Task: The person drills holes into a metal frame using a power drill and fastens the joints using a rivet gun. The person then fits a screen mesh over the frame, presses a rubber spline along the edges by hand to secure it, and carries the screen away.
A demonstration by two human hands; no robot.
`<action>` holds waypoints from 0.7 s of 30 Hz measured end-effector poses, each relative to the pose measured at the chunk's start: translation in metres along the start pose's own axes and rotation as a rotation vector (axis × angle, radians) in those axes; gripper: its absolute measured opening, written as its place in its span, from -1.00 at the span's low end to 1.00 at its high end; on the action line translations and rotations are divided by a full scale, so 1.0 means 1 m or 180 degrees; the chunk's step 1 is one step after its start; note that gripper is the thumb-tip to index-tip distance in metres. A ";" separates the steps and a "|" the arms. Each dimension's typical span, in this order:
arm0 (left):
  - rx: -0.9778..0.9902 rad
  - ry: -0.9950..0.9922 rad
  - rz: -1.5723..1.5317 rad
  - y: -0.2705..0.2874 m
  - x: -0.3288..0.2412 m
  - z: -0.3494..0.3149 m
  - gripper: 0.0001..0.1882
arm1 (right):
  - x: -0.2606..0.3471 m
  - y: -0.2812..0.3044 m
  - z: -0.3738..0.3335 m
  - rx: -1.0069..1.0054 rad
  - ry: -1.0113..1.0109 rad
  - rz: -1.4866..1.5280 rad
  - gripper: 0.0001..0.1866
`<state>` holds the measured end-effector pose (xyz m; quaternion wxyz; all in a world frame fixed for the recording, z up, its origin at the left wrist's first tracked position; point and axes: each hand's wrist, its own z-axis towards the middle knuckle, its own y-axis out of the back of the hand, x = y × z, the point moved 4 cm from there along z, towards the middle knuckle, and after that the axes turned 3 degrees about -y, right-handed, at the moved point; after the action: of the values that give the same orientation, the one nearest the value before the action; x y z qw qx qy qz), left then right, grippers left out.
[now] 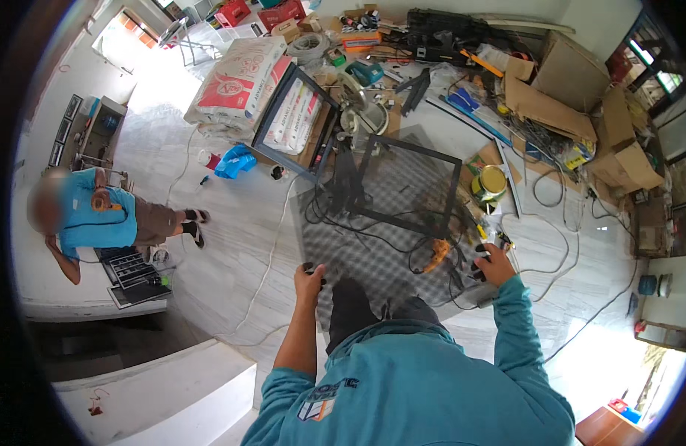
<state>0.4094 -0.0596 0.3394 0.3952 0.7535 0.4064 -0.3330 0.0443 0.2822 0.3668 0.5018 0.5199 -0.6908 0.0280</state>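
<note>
A see-through grey mesh sheet (380, 249) spreads before me, and the things behind it show through. My left hand (310, 280) is closed at its left edge, with something dark at the fingers. At the right side of the mesh, my right hand (496, 264) is also closed, with dark patches at its fingertips. Beyond the hands stands a black rectangular frame (456, 186). An orange-handled power tool (436, 255) with a black cord lies near my right hand. A second dark frame (266, 123) leans against stacked sacks (235, 82).
At the left stands a person (101, 208) in a blue shirt, holding an orange tool. A metal cutting saw (363, 111), a yellow-topped can (493, 181), a blue bag (236, 161) and cardboard boxes (621, 141) lie around. Cords (562, 249) trail over the tiled floor. A white ledge (172, 394) is lower left.
</note>
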 end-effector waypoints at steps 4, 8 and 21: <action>0.0584 -0.0028 0.0753 -0.026 -0.030 0.102 -0.52 | 0.005 -0.024 0.021 -0.0458 -0.0307 -0.0101 -0.48; 0.0768 -0.0648 0.1926 -0.030 -0.011 0.216 -0.43 | 0.084 -0.059 0.040 -0.0705 -0.0120 -0.0255 -0.57; 0.1608 -0.0166 0.2123 0.064 -0.008 0.352 -0.32 | 0.296 -0.091 0.136 -0.0311 -0.0059 0.1222 -0.57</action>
<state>0.3983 -0.3898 0.2032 0.2944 0.9084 0.0356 -0.2949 0.0350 -0.0396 0.4699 0.5055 0.3538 -0.7824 0.0849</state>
